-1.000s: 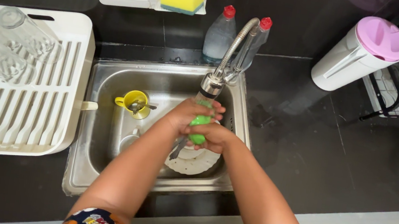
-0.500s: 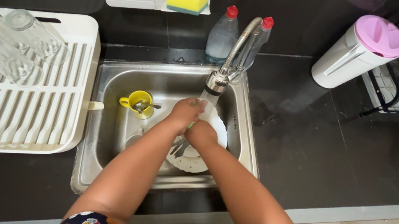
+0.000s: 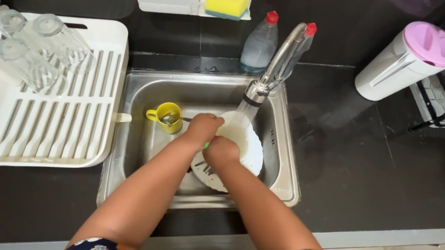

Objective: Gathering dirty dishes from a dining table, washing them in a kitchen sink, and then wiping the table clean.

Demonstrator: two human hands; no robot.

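Observation:
My two hands meet over the steel sink (image 3: 286, 164), under the bent metal faucet (image 3: 271, 73). A white plate (image 3: 246, 142) is tilted up beneath the spout. My left hand (image 3: 201, 128) grips its upper left rim and my right hand (image 3: 222, 150) grips the lower left rim. Between the hands shows a sliver of a green object (image 3: 206, 145); which hand has it I cannot tell. Below them a second white plate (image 3: 207, 177) lies in the basin with dark cutlery on it.
A yellow cup (image 3: 167, 116) with a spoon stands in the sink's left part. Left of the sink, a white drying rack (image 3: 43, 126) holds several glasses (image 3: 38, 51). Behind the sink are two red-capped bottles (image 3: 260, 45) and a yellow sponge (image 3: 227, 3). A pink-lidded jug (image 3: 406, 62) stands right.
The green object, plainly held in both hands a second ago, is now almost hidden. The white plate has come up under the faucet. The view has shifted so everything sits further right.

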